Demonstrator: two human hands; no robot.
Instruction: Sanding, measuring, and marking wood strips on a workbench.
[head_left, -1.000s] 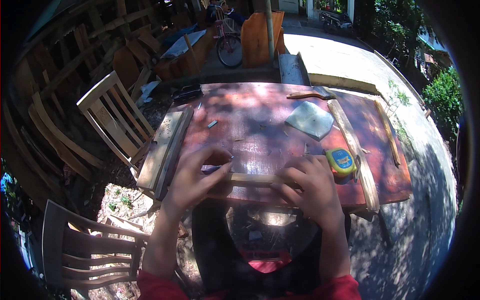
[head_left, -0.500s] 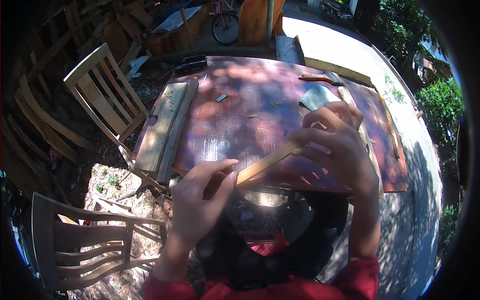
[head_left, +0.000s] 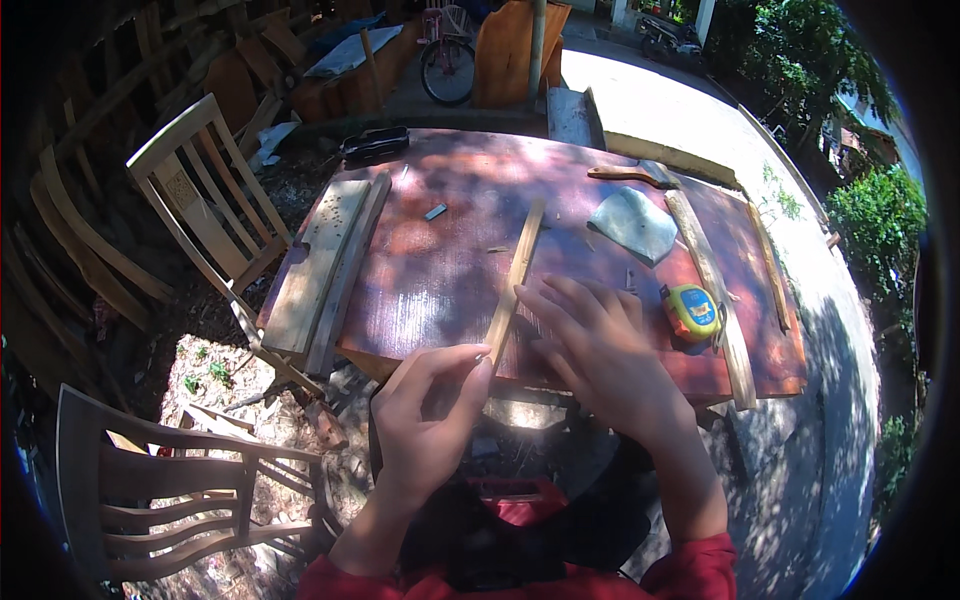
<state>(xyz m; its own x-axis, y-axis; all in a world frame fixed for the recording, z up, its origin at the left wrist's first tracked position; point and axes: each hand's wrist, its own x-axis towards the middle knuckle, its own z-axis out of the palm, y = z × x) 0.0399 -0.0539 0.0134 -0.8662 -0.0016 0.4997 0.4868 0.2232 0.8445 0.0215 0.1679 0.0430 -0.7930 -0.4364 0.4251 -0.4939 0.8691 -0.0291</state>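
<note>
A narrow, light wooden strip points away from me over the near half of the reddish-brown tabletop. My left hand pinches its near end between thumb and fingertips at the table's front edge. Beside the strip, on its right, my right hand has its fingers stretched out and holds nothing; its index fingertip is at the strip's edge, and whether it touches I cannot tell. A yellow and red tape measure sits right of that hand. Beyond it lies a grey-green square of cloth or sandpaper.
Two planks lie along the table's left side. On the right are a long wooden stick and a wooden-handled tool. A dark case rests at the far left corner. Wooden chairs stand to the left.
The strip has swung to point away from me. My right hand has released its far end and come down nearer, fingers opened. The tape measure is now uncovered.
</note>
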